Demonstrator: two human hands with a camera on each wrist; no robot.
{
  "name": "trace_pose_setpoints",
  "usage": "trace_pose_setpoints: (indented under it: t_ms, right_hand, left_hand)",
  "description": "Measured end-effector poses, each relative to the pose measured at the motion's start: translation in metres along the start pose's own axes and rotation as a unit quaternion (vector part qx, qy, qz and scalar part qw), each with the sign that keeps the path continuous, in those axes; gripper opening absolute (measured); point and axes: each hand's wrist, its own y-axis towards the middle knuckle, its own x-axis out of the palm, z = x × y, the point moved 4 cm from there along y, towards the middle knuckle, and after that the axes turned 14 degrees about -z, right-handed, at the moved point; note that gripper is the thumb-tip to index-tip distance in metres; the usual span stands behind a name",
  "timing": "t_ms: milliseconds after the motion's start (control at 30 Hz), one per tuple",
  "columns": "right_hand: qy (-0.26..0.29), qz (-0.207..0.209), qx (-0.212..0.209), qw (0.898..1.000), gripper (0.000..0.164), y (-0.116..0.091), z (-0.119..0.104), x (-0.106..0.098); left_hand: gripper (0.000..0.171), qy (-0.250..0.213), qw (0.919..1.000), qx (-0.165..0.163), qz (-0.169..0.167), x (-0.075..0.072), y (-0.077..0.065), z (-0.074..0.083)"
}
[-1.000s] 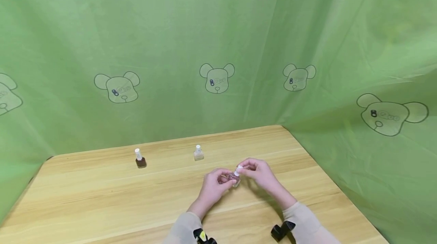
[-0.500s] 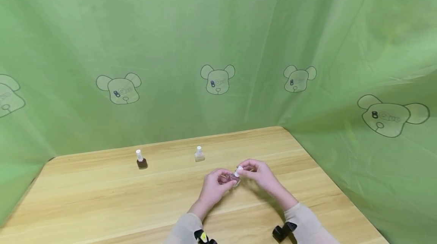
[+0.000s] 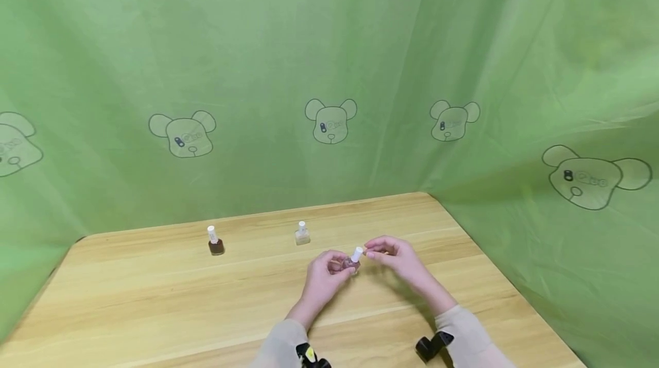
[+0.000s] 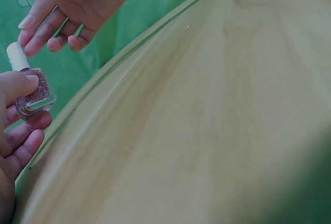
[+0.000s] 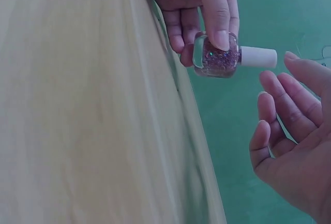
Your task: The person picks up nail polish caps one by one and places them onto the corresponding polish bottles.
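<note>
In the head view my left hand [image 3: 320, 283] grips a nail polish bottle [image 5: 214, 63] filled with pinkish-purple glitter polish. The thumb presses one face of the glass and the fingers lie behind it. Its white cap [image 5: 258, 57] sits on the bottle and points toward the right hand. My right hand [image 3: 404, 264] hovers just beyond the cap, thumb and fingers apart and holding nothing. In the right wrist view a small gap separates those fingertips from the cap. The bottle is held tilted above the table.
A dark nail polish bottle [image 3: 217, 246] with a white cap stands at the back left of the wooden table [image 3: 170, 299]. A clear one [image 3: 302, 236] stands at the back middle. Green curtains [image 3: 257, 70] with bear outlines enclose the table's back and sides.
The right hand has let go of the white cap and drawn slightly to the right. The left hand keeps hold of the nail polish bottle. The head view has shifted a little.
</note>
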Motion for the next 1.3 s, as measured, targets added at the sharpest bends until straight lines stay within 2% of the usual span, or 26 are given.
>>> trace_pose_setpoints:
  t_ms: [233, 367, 600, 800, 1067, 1300]
  right_hand:
    - [0.01, 0.022, 0.014, 1.0, 0.041, -0.004, 0.002, -0.013]
    - [0.016, 0.033, 0.013, 0.999, 0.041, -0.005, 0.006, -0.021]
    - [0.029, 0.041, 0.005, 0.999, 0.039, -0.007, 0.015, -0.035]
    - [0.049, 0.045, 0.011, 0.998, 0.041, -0.009, 0.025, -0.049]
    - [0.104, 0.063, 0.03, 0.992, 0.042, -0.014, 0.044, -0.066]
    - [0.087, 0.087, 0.043, 0.991, 0.041, -0.022, 0.057, -0.085]
  left_hand:
    - [0.025, -0.026, 0.9992, -0.027, 0.017, 0.0, 0.013, -0.011]
    - [0.027, -0.052, 0.9973, -0.045, 0.027, 0.0, 0.023, -0.017]
    - [0.028, -0.079, 0.9947, -0.057, 0.034, 0.001, 0.042, -0.022]
    - [0.026, -0.071, 0.9952, -0.059, 0.031, 0.004, 0.057, -0.024]
    - [0.025, -0.057, 0.9968, -0.05, 0.027, 0.008, 0.071, -0.028]
    - [0.024, -0.034, 0.9977, -0.053, 0.027, 0.014, 0.087, -0.029]
